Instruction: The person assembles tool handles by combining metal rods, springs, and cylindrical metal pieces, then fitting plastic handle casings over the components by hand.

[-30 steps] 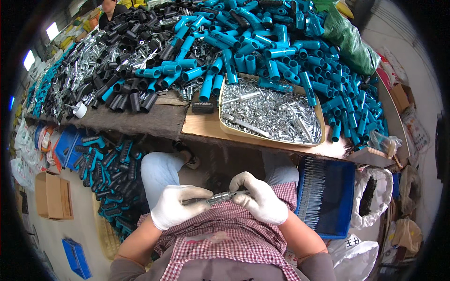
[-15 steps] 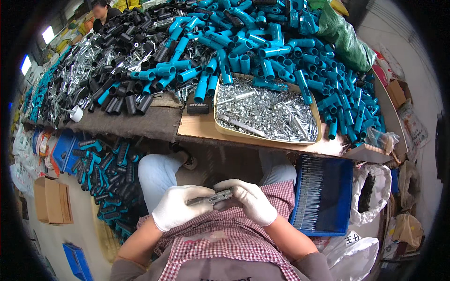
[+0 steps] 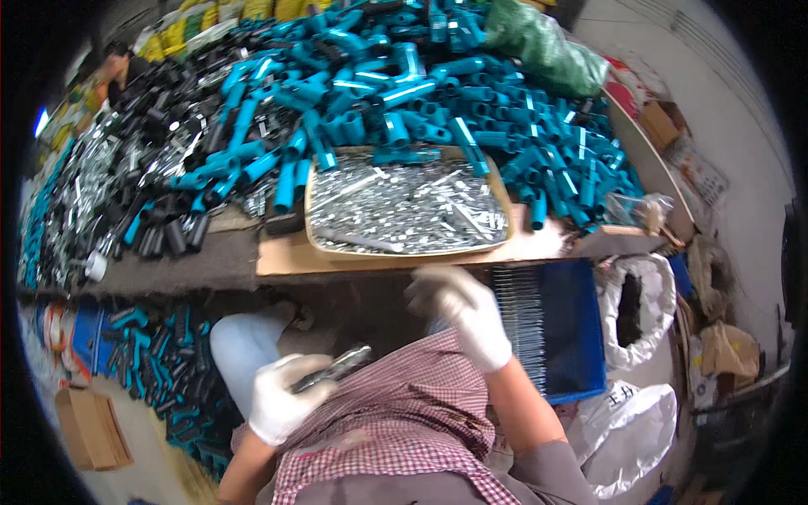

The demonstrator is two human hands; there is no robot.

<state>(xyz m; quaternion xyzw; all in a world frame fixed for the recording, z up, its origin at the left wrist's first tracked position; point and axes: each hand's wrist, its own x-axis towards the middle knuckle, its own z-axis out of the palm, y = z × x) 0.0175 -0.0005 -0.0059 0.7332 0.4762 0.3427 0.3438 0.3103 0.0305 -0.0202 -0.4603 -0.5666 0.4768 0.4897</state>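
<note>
My left hand, in a white glove, is closed around a silver tube-shaped metal part whose far end sticks out to the right, above the checked apron. My right hand, also gloved and smeared by motion, is raised at the front edge of the table, just below the tray of small metal pieces. Its fingers look loosely apart, and nothing shows in them. Inside the tray lie many shiny small parts and a few longer metal bars.
Teal plastic housings and black sleeves are heaped across the table. A blue bin with rows of metal rods stands at my right, beside white sacks. Teal-and-black handles lie piled at lower left; a person sits at far left.
My right hand has let go of the metal part and moved up and right toward the table. The left hand keeps the part, lower and further left. The whole view has shifted.
</note>
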